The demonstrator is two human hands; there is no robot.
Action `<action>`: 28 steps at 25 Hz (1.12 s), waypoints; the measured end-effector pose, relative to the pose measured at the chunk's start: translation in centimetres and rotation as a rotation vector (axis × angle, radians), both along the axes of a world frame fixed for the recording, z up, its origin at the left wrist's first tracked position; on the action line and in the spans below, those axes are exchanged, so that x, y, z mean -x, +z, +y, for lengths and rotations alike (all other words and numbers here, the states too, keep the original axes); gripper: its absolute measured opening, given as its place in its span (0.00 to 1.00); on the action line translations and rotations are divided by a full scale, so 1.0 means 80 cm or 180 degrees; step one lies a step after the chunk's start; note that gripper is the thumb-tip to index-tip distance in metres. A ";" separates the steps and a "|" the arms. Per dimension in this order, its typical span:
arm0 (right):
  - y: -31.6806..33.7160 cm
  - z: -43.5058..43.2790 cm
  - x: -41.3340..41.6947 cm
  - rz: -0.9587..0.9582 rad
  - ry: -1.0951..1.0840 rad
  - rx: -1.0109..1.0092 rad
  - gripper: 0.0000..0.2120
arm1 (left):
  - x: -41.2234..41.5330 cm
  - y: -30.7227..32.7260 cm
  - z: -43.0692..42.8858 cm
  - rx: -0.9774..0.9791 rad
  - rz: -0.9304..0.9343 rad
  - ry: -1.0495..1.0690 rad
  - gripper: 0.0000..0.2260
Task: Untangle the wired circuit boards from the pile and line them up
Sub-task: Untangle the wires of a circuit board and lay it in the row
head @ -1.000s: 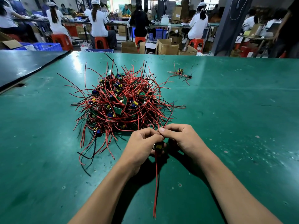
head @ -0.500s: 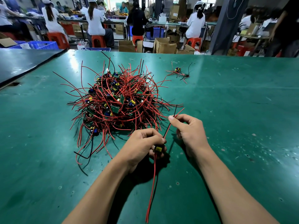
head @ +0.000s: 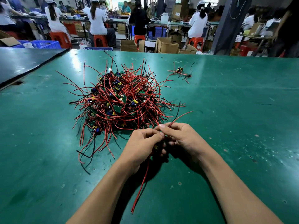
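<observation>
A tangled pile of small circuit boards [head: 120, 102] with red and black wires lies on the green table [head: 234, 126], just beyond my hands. My left hand [head: 142, 144] grips one small circuit board [head: 156, 147], mostly hidden between my fingers; its red wires [head: 142, 183] hang down toward me. My right hand [head: 181, 138] pinches that board's other red and black wires, which stick up and to the right. The two hands touch at the fingertips. Farther back on the right lie a few separated boards [head: 182, 72] with wires.
A dark mat [head: 24, 63] covers the neighbouring table at the far left. Beyond the table's far edge stand cardboard boxes [head: 166, 45], red stools and blue crates, with several people seated at other benches. A dark pillar [head: 224, 25] rises at the back right.
My right hand, which had pulled away to the upper right with the wires half a second ago, has come back to my left hand. The board stays in my left hand.
</observation>
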State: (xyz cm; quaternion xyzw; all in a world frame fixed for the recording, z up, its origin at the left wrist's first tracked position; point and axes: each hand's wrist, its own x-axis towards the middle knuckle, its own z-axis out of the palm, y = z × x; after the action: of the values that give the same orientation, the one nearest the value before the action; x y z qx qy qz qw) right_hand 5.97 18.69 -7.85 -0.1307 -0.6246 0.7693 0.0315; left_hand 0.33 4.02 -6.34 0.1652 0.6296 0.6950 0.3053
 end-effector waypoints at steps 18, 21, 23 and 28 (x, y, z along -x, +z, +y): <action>-0.015 0.036 0.017 0.0270 -0.2199 -0.1475 0.19 | 0.001 -0.003 -0.004 0.0117 0.0429 -0.0358 0.08; -0.008 0.029 0.020 0.0163 -0.2065 -0.0426 0.18 | 0.004 -0.003 -0.006 0.0081 0.0403 -0.0359 0.08; 0.005 0.026 0.018 -0.0014 -0.1821 0.0765 0.18 | 0.004 -0.003 -0.007 0.0079 0.0406 -0.0355 0.07; 0.022 0.026 0.010 -0.0129 -0.1404 0.2146 0.18 | 0.003 -0.003 -0.006 0.0148 0.0468 -0.0366 0.07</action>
State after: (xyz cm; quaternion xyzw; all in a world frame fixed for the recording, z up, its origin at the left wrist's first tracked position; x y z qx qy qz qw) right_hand 5.15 20.76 -6.07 -0.2797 -0.2948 0.9031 0.1388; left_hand 0.09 3.54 -6.58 0.2444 0.6557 0.6476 0.3014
